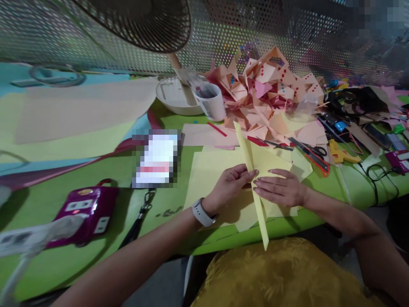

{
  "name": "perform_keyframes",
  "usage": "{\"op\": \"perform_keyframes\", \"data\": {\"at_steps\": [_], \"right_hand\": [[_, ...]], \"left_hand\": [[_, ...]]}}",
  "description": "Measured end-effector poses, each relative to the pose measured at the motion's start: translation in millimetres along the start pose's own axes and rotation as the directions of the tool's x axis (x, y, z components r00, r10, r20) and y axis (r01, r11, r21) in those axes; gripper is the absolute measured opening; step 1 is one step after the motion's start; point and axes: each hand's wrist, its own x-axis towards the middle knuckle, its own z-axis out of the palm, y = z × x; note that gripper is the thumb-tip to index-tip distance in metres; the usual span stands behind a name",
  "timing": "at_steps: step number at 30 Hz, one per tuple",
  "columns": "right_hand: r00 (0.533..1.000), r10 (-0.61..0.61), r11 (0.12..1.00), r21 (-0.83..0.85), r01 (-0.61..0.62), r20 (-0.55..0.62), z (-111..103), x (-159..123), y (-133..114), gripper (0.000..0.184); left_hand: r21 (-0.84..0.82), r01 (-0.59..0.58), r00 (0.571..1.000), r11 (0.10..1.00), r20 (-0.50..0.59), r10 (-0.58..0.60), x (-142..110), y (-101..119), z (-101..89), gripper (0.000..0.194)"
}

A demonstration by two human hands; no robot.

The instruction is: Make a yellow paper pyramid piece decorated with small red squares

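Note:
A pale yellow sheet of paper (271, 160) is folded along its left side into a narrow strip (260, 217) that runs past the table's front edge. My left hand (231, 185) pinches this strip near its middle, thumb on top. Laid flat with fingers stretched out, my right hand (283, 188) presses on the paper just right of the fold. Under both hands lie more yellow sheets (204, 170) on the green tabletop. A white watch band circles my left wrist.
Behind the hands are a heap of folded peach paper pieces (255, 94) and a white cup (212, 104). To the right lie a box cutter (308, 155), scissors (319, 151) and a yellow glue gun (341, 153). A phone (158, 160) and purple power socket (89, 213) sit left.

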Motion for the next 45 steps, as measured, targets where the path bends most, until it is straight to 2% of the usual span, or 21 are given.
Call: {"op": "perform_keyframes", "data": {"at_steps": [4, 7, 9, 11, 13, 16, 19, 22, 23, 25, 27, 28, 30, 32, 34, 37, 41, 45], "right_hand": [[0.995, 0.083, 0.991, 0.106, -0.077, -0.052, 6, 0, 1, 0.023], [0.956, 0.283, 0.938, 0.229, -0.26, -0.077, 14, -4, 0, 0.02], [0.874, 0.483, 0.846, 0.288, -0.45, -0.052, 18, -6, -2, 0.016], [0.759, 0.651, 0.715, 0.327, -0.618, 0.009, 21, -7, -4, 0.024], [0.683, 0.725, 0.615, 0.368, -0.698, 0.084, 22, -7, -5, 0.035], [0.659, 0.731, 0.553, 0.413, -0.723, 0.175, 23, -7, -5, 0.045], [0.66, 0.718, 0.545, 0.412, -0.73, 0.219, 25, -8, -4, 0.047], [0.673, 0.714, 0.553, 0.436, -0.71, 0.191, 24, -5, -4, 0.042], [0.663, 0.73, 0.543, 0.447, -0.711, 0.167, 22, -3, -3, 0.04], [0.601, 0.792, 0.489, 0.476, -0.731, 0.109, 17, 2, -1, 0.034], [0.509, 0.856, 0.392, 0.536, -0.748, 0.084, 12, 7, 2, 0.036], [0.468, 0.876, 0.323, 0.58, -0.748, 0.115, 9, 9, 3, 0.039], [0.407, 0.873, 0.144, 0.655, -0.742, 0.269, 6, 12, 6, 0.041], [0.376, 0.823, -0.017, 0.681, -0.733, 0.425, 6, 13, 8, 0.038], [0.368, 0.782, -0.11, 0.692, -0.713, 0.503, 8, 13, 8, 0.036], [0.362, 0.777, -0.156, 0.715, -0.682, 0.515, 12, 12, 8, 0.039], [0.334, 0.81, -0.154, 0.723, -0.673, 0.483, 13, 13, 8, 0.043], [0.328, 0.781, -0.203, 0.712, -0.672, 0.532, 12, 14, 7, 0.047]], "left_hand": [[0.117, -0.121, 0.993, 0.986, 0.017, 0.12, 1, -6, -1.9, 0.033], [0.153, -0.132, 0.989, 0.979, 0.089, 0.119, 0, -10, -3.9, 0.031], [0.124, -0.104, 0.985, 0.987, 0.148, 0.086, -3, -12, -4.9, 0.032], [0.062, -0.059, 0.979, 0.996, 0.2, 0.045, -6, -14, -5.8, 0.036], [-0.005, -0.003, 0.968, 1.0, 0.25, 0.004, -8, -18, -6.9, 0.039], [-0.052, 0.031, 0.957, 0.998, 0.291, -0.015, -10, -23, -7.4, 0.04], [0.057, 0.008, 0.966, 0.998, 0.259, -0.023, -11, -21, -4.1, 0.043], [0.181, 0.014, 0.977, 0.983, 0.206, -0.052, -14, -13, 1.5, 0.045], [0.197, 0.024, 0.979, 0.98, 0.193, -0.063, -15, -11, 3.4, 0.046], [0.201, 0.077, 0.977, 0.977, 0.182, -0.115, -17, -7, 6.4, 0.047], [0.192, 0.155, 0.961, 0.969, 0.2, -0.193, -19, -5, 8.5, 0.048], [0.195, 0.189, 0.95, 0.963, 0.213, -0.23, -20, -5, 9.1, 0.048], [0.21, 0.235, 0.93, 0.949, 0.234, -0.283, -22, -5, 9.8, 0.049], [0.211, 0.264, 0.916, 0.941, 0.249, -0.313, -24, -6, 9.8, 0.049], [0.192, 0.29, 0.904, 0.937, 0.266, -0.334, -24, -6, 10.1, 0.05], [0.154, 0.314, 0.9, 0.937, 0.265, -0.345, -24, -5, 12.1, 0.048], [0.166, 0.269, 0.948, 0.949, 0.128, -0.291, -24, -5, 15.8, 0.042], [0.221, 0.272, 0.953, 0.937, 0.074, -0.294, -23, -6, 16.6, 0.046]]}}
